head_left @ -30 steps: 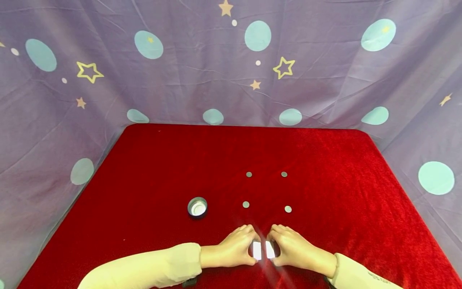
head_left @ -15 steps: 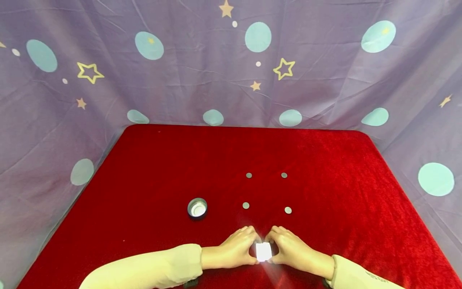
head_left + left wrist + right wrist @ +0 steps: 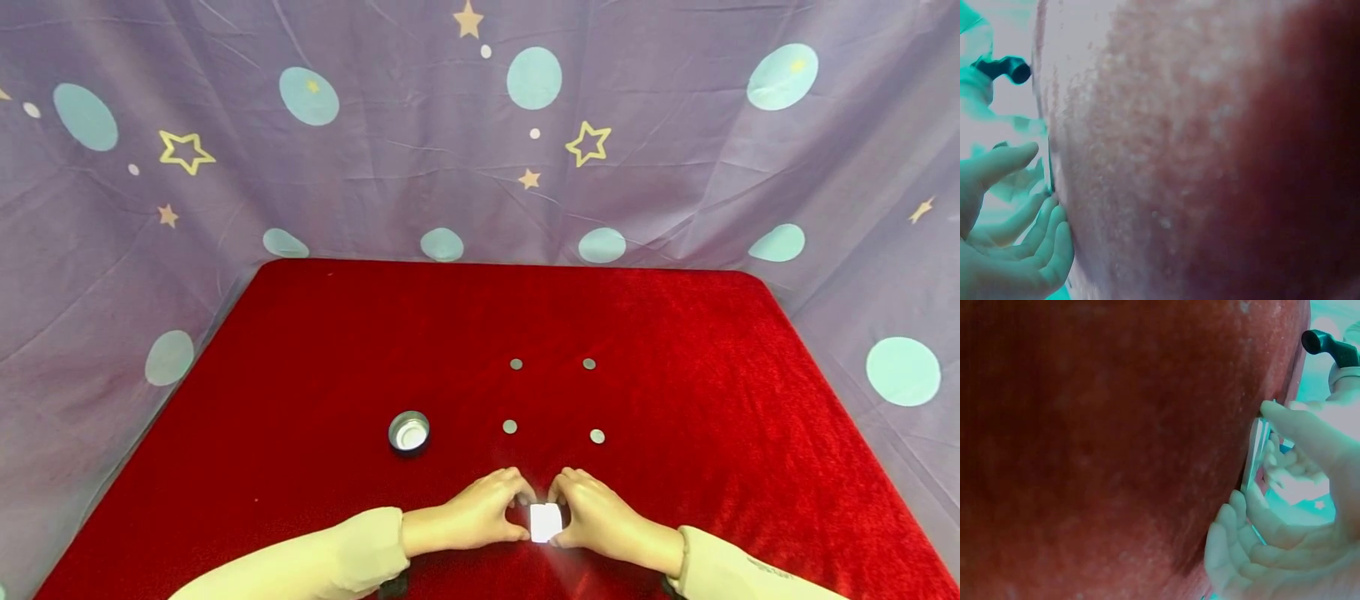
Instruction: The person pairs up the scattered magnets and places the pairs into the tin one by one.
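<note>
Glare washes out a bright white rectangle, seemingly flat white cards (image 3: 546, 522), lying between the two hands at the front of the red cloth. My right hand (image 3: 603, 521) pinches it by its near and far edges. In the right wrist view the thin cards (image 3: 1256, 450) show edge-on between thumb and fingers. Just left of the cards is my left hand (image 3: 487, 510), thumb and fingers bent loosely and spread apart. The left wrist view shows a gap between that hand's thumb (image 3: 1019, 157) and fingers. Whatever is printed on the cards cannot be made out.
Several coins, among them a front left coin (image 3: 510, 427) and a back right coin (image 3: 589, 364), lie spaced out beyond the hands. A small round metal dish (image 3: 409, 432) stands to their left. A purple patterned curtain (image 3: 420, 142) encloses the red table (image 3: 337, 333).
Two white pieces, one in each hand, have come together into one rectangle. My left hand has since drawn slightly left, its fingers parting from the cards; the right hand has shifted slightly left.
</note>
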The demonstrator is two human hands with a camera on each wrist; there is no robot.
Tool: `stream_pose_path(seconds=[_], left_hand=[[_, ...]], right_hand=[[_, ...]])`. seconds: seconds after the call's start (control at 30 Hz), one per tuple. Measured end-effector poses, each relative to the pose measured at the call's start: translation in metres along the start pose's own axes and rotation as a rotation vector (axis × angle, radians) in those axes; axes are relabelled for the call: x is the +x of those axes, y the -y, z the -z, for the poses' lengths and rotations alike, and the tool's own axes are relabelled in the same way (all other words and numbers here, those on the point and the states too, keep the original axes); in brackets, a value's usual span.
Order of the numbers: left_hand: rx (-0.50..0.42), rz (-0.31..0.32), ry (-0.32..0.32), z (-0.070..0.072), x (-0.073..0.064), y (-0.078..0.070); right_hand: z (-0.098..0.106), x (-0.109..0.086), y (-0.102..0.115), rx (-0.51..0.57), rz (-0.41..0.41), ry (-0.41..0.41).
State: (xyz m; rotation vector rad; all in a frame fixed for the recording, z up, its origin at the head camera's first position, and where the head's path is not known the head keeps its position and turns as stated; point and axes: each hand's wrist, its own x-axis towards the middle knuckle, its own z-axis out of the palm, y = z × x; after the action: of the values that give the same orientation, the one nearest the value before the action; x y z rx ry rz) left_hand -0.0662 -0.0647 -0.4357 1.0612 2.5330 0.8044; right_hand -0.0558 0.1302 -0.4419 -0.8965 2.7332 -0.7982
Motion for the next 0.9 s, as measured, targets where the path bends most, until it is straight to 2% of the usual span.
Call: stream_pose_path(seconds=[0.17,0.33,0.47,0.63,0.9], left_hand=[[-0.084,0.005,-0.051,0.008,-0.007,0.006],[-0.146,0.007,-0.164,0.019,-0.015,0.013],[-0.169,0.031,-0.243,0.028,-0.022,0.019],[-0.187,0.088,-0.295,0.038,-0.031,0.027],[-0.191,0.120,-0.401,0.050,-0.046,0.041]], right_hand=[[0.001,0.001,0.002,0.024,-0.030,0.028],[0.002,0.001,0.003,0.079,-0.062,0.050],[0.001,0.001,0.004,0.115,-0.062,0.035],[0.000,0.000,0.004,0.157,-0.091,0.019],[-0.001,0.001,0.004,0.297,-0.134,0.036]])
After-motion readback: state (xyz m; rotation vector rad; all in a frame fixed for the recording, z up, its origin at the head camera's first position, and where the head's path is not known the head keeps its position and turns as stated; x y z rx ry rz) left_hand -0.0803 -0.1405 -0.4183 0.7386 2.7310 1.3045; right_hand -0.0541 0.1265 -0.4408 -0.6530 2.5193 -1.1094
